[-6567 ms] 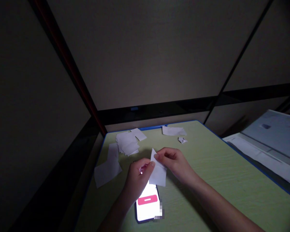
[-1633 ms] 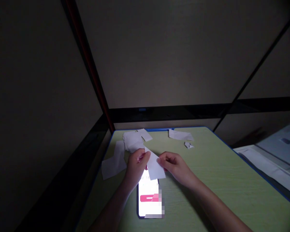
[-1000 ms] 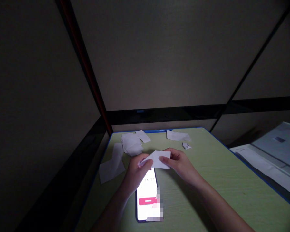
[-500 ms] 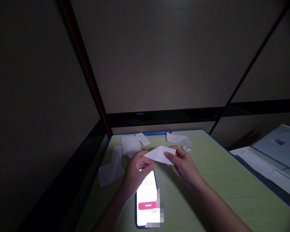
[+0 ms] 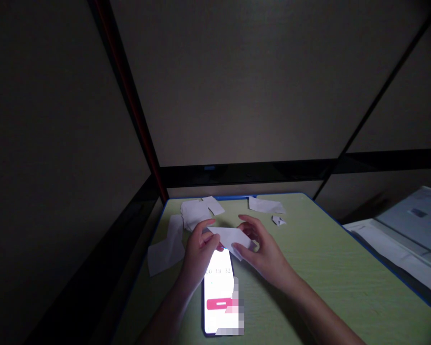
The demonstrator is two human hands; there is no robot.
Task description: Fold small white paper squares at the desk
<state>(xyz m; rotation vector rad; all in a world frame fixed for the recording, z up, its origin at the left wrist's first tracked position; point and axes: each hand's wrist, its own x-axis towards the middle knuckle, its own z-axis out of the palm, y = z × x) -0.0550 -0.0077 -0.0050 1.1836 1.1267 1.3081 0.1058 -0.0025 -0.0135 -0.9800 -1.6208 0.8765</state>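
A: Hands? Left hand point(image 5: 200, 247) and right hand point(image 5: 264, 249) meet at lower centre of the frame, both pinching one folded white paper point(image 5: 230, 237), fingers curled round its ends.

B: Where's the paper?

A: Held just above the lit phone point(image 5: 219, 297), which lies flat on the green counter point(image 5: 326, 268).

B: Surroundings?

A: Loose paper sheets point(image 5: 196, 213) beyond the hands; small folded scrap point(image 5: 278, 220) right of centre.

Dim room, green blue-edged table point(image 5: 330, 268)

Very dim; phone screen point(image 5: 219, 292) glows (edges near black).
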